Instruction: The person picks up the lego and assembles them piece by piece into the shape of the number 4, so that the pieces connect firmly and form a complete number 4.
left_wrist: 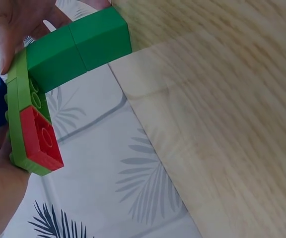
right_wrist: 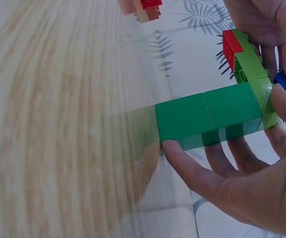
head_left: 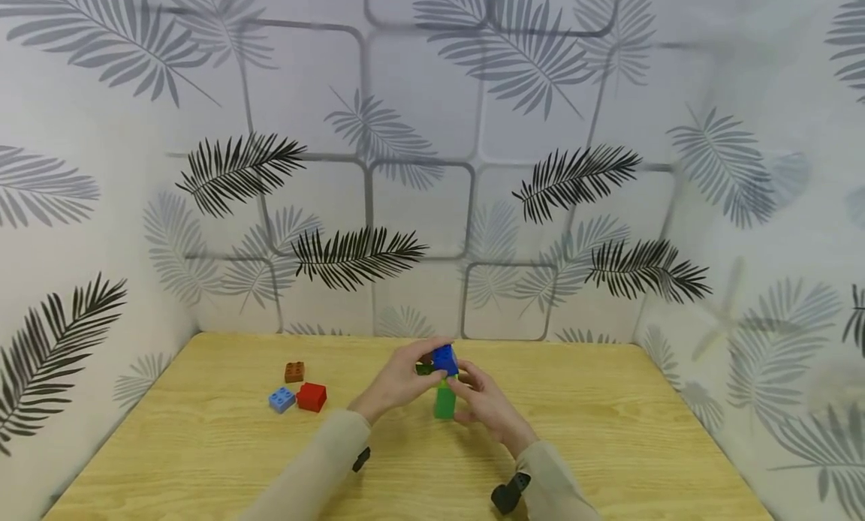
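Observation:
Upright on the table stands a tower of two green bricks (head_left: 445, 402), topped by light green bricks (left_wrist: 15, 106) that jut out sideways. Beneath the jutting end a red brick (left_wrist: 41, 141) is attached. My left hand (head_left: 403, 377) pinches a blue brick (head_left: 444, 359) at the top of the build, between thumb and fingers. Whether it is fully pressed on cannot be seen. From the right side my right hand (head_left: 492, 407) holds the tower, its thumb near the light green layer and its fingers (right_wrist: 195, 166) along the green bricks.
Left of the hands on the wooden table (head_left: 223, 446) lie a brown brick (head_left: 294, 371), a light blue brick (head_left: 281, 399) and a red block (head_left: 311, 397). A leaf-patterned wall covering (head_left: 419, 206) rises behind the table and along its sides.

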`<state>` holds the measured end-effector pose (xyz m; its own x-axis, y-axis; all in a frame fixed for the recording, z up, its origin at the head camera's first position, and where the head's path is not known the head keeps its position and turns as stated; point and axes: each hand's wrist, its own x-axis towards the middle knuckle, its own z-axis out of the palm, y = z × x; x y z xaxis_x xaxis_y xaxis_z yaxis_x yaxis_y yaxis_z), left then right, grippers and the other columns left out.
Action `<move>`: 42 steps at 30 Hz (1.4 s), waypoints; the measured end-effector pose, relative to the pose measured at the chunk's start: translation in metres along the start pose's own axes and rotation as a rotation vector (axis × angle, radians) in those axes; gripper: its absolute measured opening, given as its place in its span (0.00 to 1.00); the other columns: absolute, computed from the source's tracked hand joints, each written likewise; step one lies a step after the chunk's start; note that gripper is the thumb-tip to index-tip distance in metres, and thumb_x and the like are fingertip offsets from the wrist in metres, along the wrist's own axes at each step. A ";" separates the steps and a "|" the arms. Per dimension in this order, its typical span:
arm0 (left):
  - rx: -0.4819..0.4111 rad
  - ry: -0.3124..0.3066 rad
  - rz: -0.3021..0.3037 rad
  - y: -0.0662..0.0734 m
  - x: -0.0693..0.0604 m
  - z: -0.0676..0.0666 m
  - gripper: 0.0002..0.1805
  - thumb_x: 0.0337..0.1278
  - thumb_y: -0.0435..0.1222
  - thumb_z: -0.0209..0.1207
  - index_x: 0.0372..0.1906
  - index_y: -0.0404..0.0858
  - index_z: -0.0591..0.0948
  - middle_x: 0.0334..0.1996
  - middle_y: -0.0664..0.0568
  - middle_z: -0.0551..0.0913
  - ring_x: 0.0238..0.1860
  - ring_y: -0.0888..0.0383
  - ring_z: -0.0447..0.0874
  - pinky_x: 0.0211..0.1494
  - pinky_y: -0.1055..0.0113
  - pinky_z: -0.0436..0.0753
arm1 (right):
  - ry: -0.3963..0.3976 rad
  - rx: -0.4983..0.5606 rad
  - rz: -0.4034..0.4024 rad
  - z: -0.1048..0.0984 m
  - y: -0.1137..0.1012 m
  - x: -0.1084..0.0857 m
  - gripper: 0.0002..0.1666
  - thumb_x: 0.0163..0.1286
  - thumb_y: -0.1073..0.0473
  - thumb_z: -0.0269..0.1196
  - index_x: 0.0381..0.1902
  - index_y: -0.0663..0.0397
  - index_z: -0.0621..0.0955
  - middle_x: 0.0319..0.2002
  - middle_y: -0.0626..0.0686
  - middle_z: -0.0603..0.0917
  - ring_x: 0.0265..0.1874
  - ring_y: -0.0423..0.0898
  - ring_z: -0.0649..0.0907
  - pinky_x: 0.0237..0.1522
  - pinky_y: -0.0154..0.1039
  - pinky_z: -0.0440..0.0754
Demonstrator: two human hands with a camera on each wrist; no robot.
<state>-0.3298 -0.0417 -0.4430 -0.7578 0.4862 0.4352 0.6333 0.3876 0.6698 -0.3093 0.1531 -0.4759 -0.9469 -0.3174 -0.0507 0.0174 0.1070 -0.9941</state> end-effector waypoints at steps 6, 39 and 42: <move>0.029 -0.035 -0.014 0.000 0.003 -0.004 0.29 0.63 0.33 0.62 0.69 0.46 0.73 0.58 0.48 0.81 0.52 0.53 0.83 0.55 0.59 0.82 | -0.015 -0.003 -0.011 -0.002 -0.001 0.002 0.33 0.75 0.47 0.56 0.73 0.49 0.64 0.72 0.68 0.60 0.69 0.68 0.64 0.50 0.58 0.82; 0.163 -0.149 -0.074 0.006 0.003 -0.003 0.34 0.62 0.37 0.64 0.72 0.54 0.68 0.62 0.53 0.78 0.58 0.54 0.78 0.63 0.55 0.77 | 0.036 0.060 -0.113 -0.011 0.004 0.008 0.34 0.73 0.46 0.59 0.70 0.56 0.70 0.65 0.60 0.74 0.65 0.55 0.74 0.61 0.53 0.77; 0.166 -0.149 -0.080 0.005 0.004 -0.003 0.35 0.60 0.36 0.65 0.72 0.54 0.69 0.61 0.55 0.78 0.56 0.55 0.78 0.61 0.57 0.78 | 0.111 0.023 -0.134 -0.005 -0.003 0.009 0.33 0.70 0.43 0.61 0.66 0.55 0.74 0.61 0.58 0.78 0.61 0.53 0.78 0.58 0.51 0.79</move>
<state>-0.3297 -0.0399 -0.4361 -0.7831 0.5541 0.2824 0.5983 0.5472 0.5854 -0.3195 0.1547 -0.4731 -0.9708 -0.2216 0.0919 -0.1051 0.0485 -0.9933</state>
